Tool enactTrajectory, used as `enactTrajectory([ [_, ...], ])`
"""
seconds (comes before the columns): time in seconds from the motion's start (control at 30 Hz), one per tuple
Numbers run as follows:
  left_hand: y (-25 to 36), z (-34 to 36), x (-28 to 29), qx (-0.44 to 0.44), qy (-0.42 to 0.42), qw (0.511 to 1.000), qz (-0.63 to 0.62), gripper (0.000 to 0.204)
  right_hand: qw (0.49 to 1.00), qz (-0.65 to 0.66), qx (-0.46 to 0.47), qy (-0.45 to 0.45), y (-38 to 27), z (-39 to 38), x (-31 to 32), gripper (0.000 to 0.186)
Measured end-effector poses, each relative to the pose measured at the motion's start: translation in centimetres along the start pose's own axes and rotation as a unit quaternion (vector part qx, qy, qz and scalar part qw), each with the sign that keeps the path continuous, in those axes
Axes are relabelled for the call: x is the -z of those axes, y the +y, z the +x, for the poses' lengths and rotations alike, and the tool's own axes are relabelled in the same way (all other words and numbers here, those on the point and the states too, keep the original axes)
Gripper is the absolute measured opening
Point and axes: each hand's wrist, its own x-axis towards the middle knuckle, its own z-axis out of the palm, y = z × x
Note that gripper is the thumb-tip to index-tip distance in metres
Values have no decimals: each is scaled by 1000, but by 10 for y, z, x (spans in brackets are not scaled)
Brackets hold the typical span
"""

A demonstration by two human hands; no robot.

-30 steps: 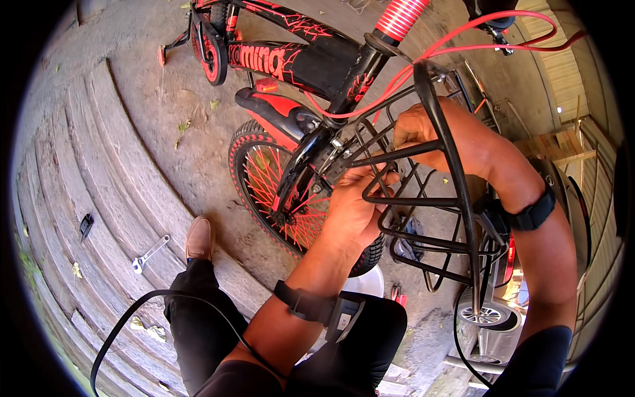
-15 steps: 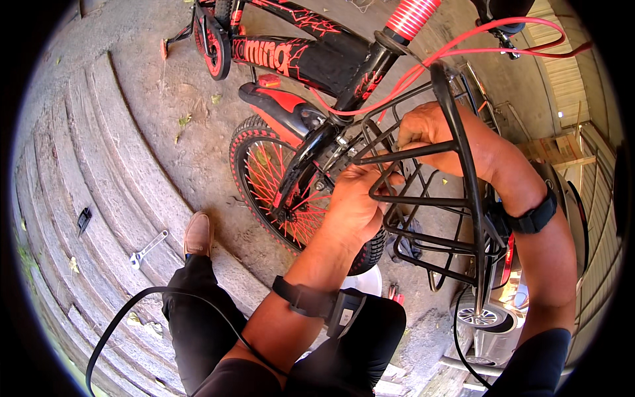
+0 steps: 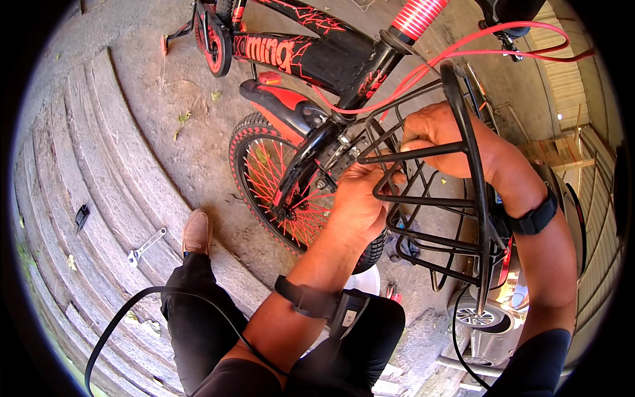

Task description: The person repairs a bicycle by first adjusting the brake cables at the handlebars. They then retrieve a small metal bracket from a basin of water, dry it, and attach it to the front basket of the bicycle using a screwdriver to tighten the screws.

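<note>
Hands meet at the centre of the frame, on a black wire basket mounted at the front of a black and red bicycle. The left hand is closed around the basket's near wires, beside the front wheel. The right hand, upper right, is curled over the rim bar. A wrench lies on the ground at the left, well apart.
</note>
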Motion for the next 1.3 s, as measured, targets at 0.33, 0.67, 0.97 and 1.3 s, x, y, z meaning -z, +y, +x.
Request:
enactTrajectory([
  [0.33,-1,0,-2,-3,6,1000,25,8,994,-106,-12,-37,9,1,-8,18],
  [0.67,4,2,-3,1,16,999,45,6,993,72,-88,-26,-8,-2,2,22],
  [0.97,7,2,-5,15,14,999,48,9,982,125,-131,-54,-12,-4,11,19],
  [1.3,8,2,-6,16,13,999,28,9,991,90,-100,-4,0,-4,-1,13],
])
